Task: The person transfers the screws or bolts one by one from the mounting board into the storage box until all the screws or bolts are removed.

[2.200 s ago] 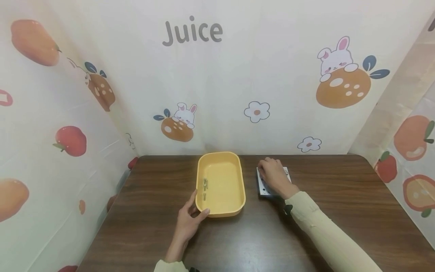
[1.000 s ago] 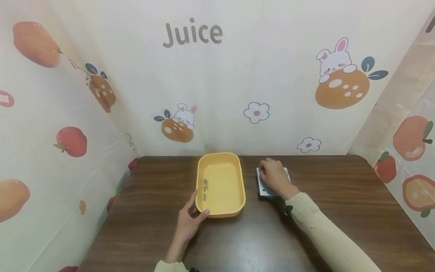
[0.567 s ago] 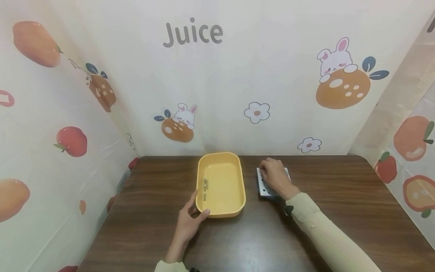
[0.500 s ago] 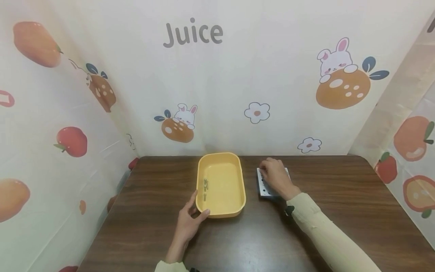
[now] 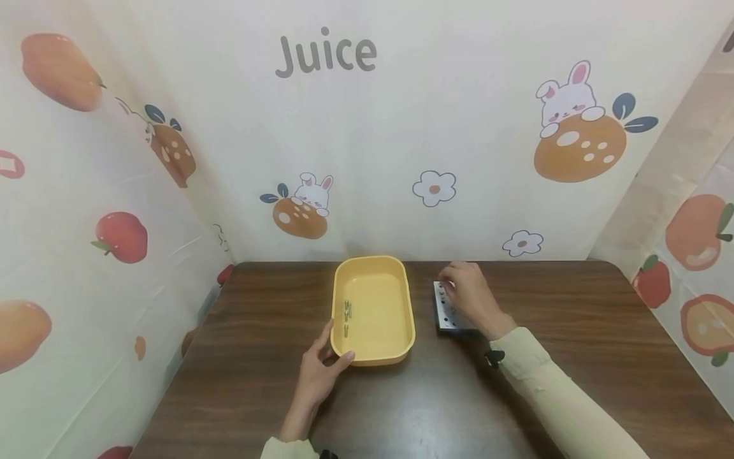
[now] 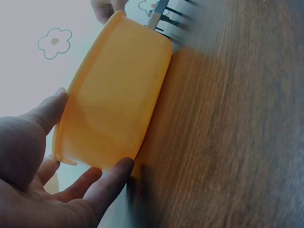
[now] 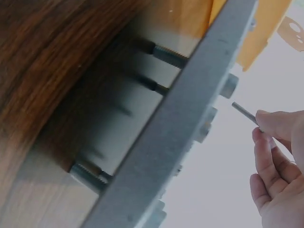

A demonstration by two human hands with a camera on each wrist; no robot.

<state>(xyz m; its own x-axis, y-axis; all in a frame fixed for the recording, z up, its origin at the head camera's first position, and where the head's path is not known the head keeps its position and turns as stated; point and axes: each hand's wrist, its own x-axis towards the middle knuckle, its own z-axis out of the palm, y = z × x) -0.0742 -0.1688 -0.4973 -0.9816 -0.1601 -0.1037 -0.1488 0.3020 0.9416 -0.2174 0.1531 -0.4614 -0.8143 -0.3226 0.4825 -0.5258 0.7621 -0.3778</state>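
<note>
My left hand (image 5: 317,377) grips the near-left corner of a yellow tray (image 5: 380,312); in the left wrist view its thumb lies at the rim and its fingers against the tray wall (image 6: 114,90). Several small metal screws (image 5: 346,317) lie along the tray's left side. To the right stands a flat metal plate (image 5: 449,320) with holes. Bolts (image 7: 169,56) pass through it and hold it above the table. Over the plate, my right hand (image 5: 474,296) pinches a thin metal pin (image 7: 244,113) between thumb and fingertip. The pin is apart from the plate, near a bolt head (image 7: 229,85).
Tray and plate stand near the back edge of a dark wooden table (image 5: 550,299), with a gap between them. A pale printed curtain (image 5: 373,140) hangs right behind the table and along both sides.
My right hand has risen off the plate and shifted slightly right, so more of the plate's holes show. The left hand and the tray have stayed in place.
</note>
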